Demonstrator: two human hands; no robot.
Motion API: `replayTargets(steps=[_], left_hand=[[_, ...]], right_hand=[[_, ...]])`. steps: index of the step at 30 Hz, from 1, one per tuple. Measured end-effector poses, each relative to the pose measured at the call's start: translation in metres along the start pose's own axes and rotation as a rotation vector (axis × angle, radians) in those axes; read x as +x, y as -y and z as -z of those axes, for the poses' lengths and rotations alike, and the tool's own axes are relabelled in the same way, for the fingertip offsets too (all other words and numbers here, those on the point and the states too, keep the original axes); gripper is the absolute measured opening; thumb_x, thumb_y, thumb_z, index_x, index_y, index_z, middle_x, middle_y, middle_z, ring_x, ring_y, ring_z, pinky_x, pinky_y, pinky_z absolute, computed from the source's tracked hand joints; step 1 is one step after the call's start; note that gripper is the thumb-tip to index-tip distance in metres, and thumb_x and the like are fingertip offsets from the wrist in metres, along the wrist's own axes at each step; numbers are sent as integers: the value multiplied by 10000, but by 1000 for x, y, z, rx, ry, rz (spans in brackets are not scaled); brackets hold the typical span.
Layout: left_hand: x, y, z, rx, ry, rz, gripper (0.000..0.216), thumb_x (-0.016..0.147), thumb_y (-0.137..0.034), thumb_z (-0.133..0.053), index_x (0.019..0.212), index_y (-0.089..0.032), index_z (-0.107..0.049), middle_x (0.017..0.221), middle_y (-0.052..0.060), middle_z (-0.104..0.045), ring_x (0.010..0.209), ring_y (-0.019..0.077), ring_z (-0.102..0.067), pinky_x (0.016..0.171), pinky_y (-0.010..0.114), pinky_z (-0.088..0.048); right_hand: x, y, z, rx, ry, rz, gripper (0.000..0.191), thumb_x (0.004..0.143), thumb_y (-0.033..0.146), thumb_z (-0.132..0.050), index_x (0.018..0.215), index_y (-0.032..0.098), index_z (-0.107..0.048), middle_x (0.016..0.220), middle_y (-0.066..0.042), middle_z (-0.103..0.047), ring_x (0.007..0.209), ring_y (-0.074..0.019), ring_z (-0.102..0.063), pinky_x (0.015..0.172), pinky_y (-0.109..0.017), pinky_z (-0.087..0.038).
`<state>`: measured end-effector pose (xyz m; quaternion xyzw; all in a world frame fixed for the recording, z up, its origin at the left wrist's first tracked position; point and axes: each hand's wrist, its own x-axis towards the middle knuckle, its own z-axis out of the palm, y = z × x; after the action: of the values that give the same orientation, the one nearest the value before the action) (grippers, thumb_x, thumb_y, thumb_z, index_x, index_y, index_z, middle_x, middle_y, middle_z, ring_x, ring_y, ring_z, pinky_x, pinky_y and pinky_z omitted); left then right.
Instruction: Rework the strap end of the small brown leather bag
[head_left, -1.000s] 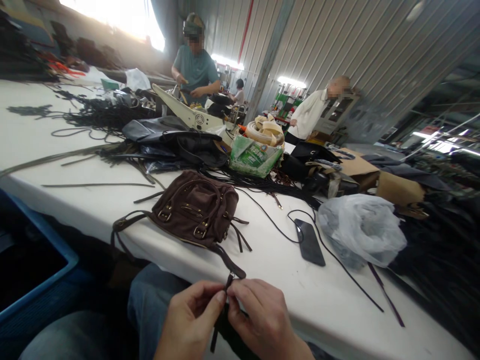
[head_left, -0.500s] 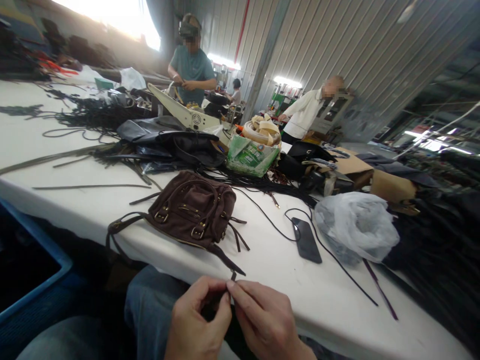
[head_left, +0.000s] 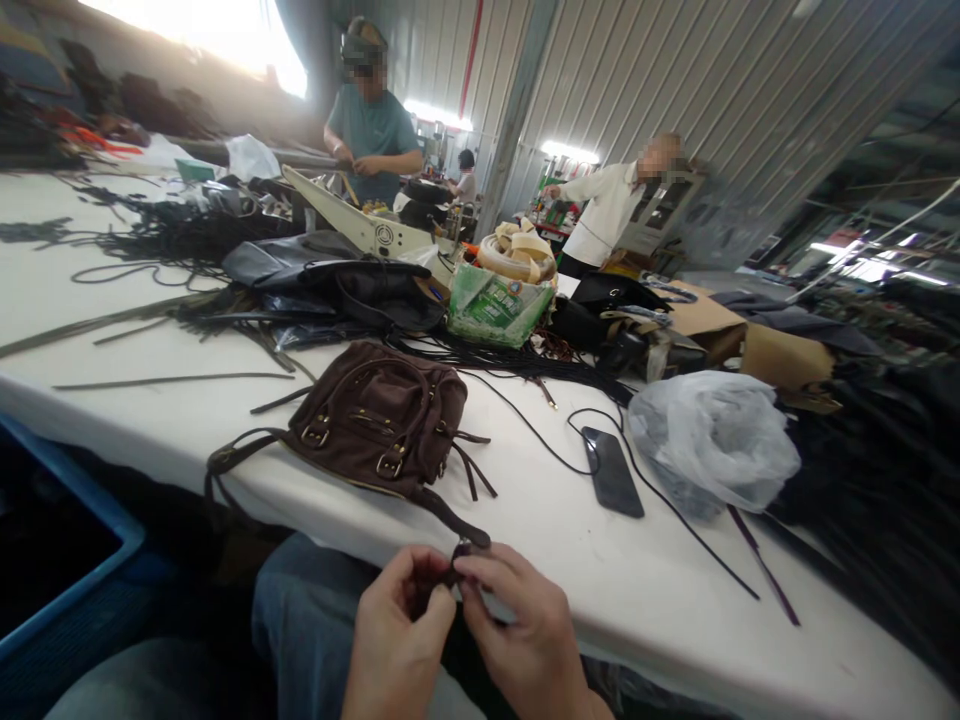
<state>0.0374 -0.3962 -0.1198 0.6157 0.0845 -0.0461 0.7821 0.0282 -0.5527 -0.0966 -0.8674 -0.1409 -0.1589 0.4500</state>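
A dark brown handbag with buckles and two curved handles lies on the white-covered table. From its lower right corner a strap runs over the table edge toward my hands. My left hand and my right hand meet just beyond that edge. Both pinch the small dark end of this strap between thumb and fingertips, beside a little shiny piece. The fingers partly hide what they grip. Thin brown ties hang loose at the bag's right side.
Right of the bag lie a black phone, a black cord and a clear plastic bag. Behind stand a green tub and black leather pieces. A blue crate is at lower left. Two people work across the table; another sits farther back.
My fingertips have shifted slightly, and the strap end now shows a shiny piece between them. The person in white has raised an arm outward. The view has tilted a little.
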Motion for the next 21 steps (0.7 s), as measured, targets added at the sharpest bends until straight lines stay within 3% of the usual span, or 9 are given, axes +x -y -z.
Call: replayTargets(steps=[3, 6, 8, 10, 12, 13, 15, 18, 21], left_hand=[[-7, -5, -7, 9, 7, -20, 165, 852, -335, -791, 925, -187, -795, 883, 59, -816, 811, 221, -773, 760, 266, -627], [-10, -9, -13, 3, -27, -10, 176, 857, -365, -789, 891, -193, -797, 846, 51, -812, 774, 211, -763, 730, 252, -608], [-9, -9, -15, 5, -23, 8, 139, 824, -329, -796, 845, -192, -786, 790, 34, -791, 736, 194, -743, 697, 233, -582], [-6, -7, -14, -7, -31, 26, 99, 788, -285, -794, 813, -192, -768, 745, 15, -766, 702, 178, -719, 672, 221, -558], [-1, -2, -12, -17, -51, 34, 81, 763, -255, -791, 798, -193, -753, 722, 4, -748, 678, 170, -700, 652, 218, -544], [1, 1, -11, -20, -56, 33, 82, 753, -248, -792, 794, -192, -747, 720, 3, -744, 679, 171, -699, 653, 219, -545], [4, 8, -8, -30, -25, 40, 109, 735, -252, -809, 796, -189, -744, 737, 13, -754, 706, 186, -718, 674, 229, -562], [5, 20, -7, -54, 37, 54, 153, 738, -288, -819, 825, -179, -758, 791, 47, -785, 760, 222, -753, 723, 260, -593], [6, 32, -9, -14, -20, 17, 123, 728, -269, -805, 802, -185, -752, 750, 39, -761, 699, 205, -716, 668, 250, -557]], right_hand=[[5, 0, 17, -215, 65, 367, 395, 1017, 85, -642, 1363, 193, -797, 1095, -169, -837, 936, -269, -802, 795, -348, -671], [10, -2, 23, -211, 128, 388, 374, 1010, 68, -640, 1322, 191, -807, 1062, -153, -846, 906, -251, -811, 809, -329, -672], [9, -6, 17, -83, 90, 223, 267, 982, 101, -676, 1156, 197, -854, 1002, -126, -851, 866, -244, -814, 798, -314, -668], [5, -10, 6, 117, 31, -93, 136, 969, 178, -716, 971, 177, -852, 867, -100, -834, 762, -233, -797, 714, -289, -653], [0, -13, -4, 270, 7, -373, 168, 982, 267, -725, 893, 160, -818, 763, -78, -798, 662, -217, -758, 622, -267, -627], [-2, -14, -6, 281, 1, -407, 183, 997, 285, -711, 909, 158, -809, 775, -76, -796, 654, -210, -748, 610, -262, -621], [-3, -14, -5, 145, -3, -205, 170, 1023, 247, -665, 1029, 174, -819, 923, -99, -820, 753, -221, -766, 679, -280, -642], [1, -14, 8, -201, 7, 307, 301, 1027, 137, -622, 1249, 214, -811, 1107, -133, -819, 903, -250, -770, 782, -324, -659], [8, -18, 19, -304, 63, 458, 309, 1015, 106, -617, 1245, 200, -800, 1036, -127, -819, 841, -242, -770, 726, -299, -656]])
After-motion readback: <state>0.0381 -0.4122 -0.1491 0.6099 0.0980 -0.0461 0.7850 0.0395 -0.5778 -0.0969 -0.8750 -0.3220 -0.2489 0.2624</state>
